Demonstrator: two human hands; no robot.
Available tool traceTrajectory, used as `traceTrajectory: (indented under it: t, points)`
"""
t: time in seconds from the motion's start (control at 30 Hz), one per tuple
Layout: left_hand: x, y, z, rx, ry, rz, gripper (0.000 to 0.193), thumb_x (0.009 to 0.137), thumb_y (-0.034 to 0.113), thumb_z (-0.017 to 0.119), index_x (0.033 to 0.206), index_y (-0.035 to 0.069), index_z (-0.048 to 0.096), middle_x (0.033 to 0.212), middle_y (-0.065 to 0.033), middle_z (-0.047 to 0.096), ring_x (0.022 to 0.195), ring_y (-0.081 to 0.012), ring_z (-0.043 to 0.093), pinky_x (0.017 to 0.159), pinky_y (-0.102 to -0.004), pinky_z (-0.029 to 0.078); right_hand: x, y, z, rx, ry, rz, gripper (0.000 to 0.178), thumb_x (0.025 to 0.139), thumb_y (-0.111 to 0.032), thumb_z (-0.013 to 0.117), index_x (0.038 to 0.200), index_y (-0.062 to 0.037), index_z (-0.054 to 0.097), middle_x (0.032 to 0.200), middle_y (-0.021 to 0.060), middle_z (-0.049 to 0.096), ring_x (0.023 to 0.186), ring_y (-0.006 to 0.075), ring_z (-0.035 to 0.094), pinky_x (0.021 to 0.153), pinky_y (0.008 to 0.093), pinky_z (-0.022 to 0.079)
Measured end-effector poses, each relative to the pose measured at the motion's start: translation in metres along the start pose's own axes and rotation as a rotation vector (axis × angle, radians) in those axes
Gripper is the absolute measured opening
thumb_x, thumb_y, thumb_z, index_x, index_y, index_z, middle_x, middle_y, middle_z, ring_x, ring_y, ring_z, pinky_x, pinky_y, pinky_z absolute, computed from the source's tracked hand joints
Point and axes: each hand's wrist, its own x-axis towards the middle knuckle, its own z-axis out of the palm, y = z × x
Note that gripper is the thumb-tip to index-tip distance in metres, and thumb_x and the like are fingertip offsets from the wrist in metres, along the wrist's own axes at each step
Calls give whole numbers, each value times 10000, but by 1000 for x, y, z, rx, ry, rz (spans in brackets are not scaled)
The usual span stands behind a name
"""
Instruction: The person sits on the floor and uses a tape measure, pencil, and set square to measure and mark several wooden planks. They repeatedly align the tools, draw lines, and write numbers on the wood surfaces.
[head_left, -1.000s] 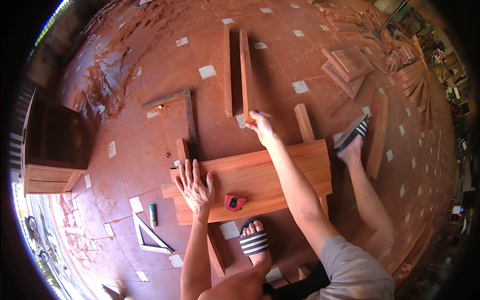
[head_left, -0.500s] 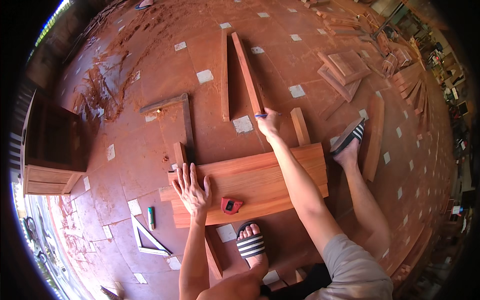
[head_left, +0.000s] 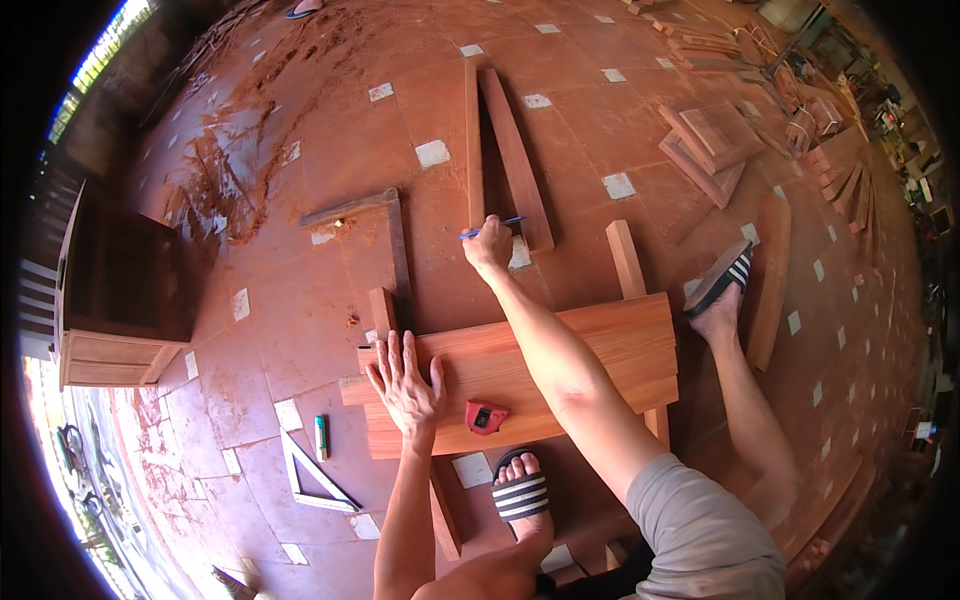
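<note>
My left hand (head_left: 406, 388) lies flat with fingers spread on the left part of the reddish wooden boards (head_left: 560, 380). A red tape measure (head_left: 486, 417) rests on the boards just right of it. My right hand (head_left: 489, 247) reaches out beyond their far edge, closed around a blue pen (head_left: 512, 221). Its fingers are also at the near end of a long wooden strip (head_left: 473, 140); whether they grip the strip is hard to see. A second strip (head_left: 517, 165) lies on the floor to the right, slanting away from the first at its near end.
Wooden battens (head_left: 626, 262) lie beneath the boards. A set square (head_left: 312, 478) and a green-and-black cutter-like tool (head_left: 321, 438) lie at left. Beyond my left hand is a dark L-shaped piece (head_left: 397, 245). A cabinet (head_left: 120, 300) stands far left; stacked panels (head_left: 712, 140) lie far right.
My right hand has let go of the right strip and moved left to the left strip's end, keeping the pen. The right strip now rests on the floor. My left hand stays put.
</note>
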Motion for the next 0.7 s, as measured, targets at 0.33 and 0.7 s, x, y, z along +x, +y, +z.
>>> traceTrajectory:
  t: [0.33,0.7]
  points:
    - [-1,2,-4,-7,18,10,650,982,389,617,1544,83,507,1636,-135,439,1565,-358,302,1265,-620,147,0,33,-30,903,-381,318,201,1001,-180,698,1036,16,669,924,137,733,780,222,741,695,345,632]
    - [-2,0,-2,-26,37,5,643,980,403,625,1535,94,525,1626,-131,454,1562,-353,309,1265,-623,150,-19,61,-80,1142,-613,392,163,1049,-53,595,1125,87,627,1130,236,716,1049,321,734,937,428,632]
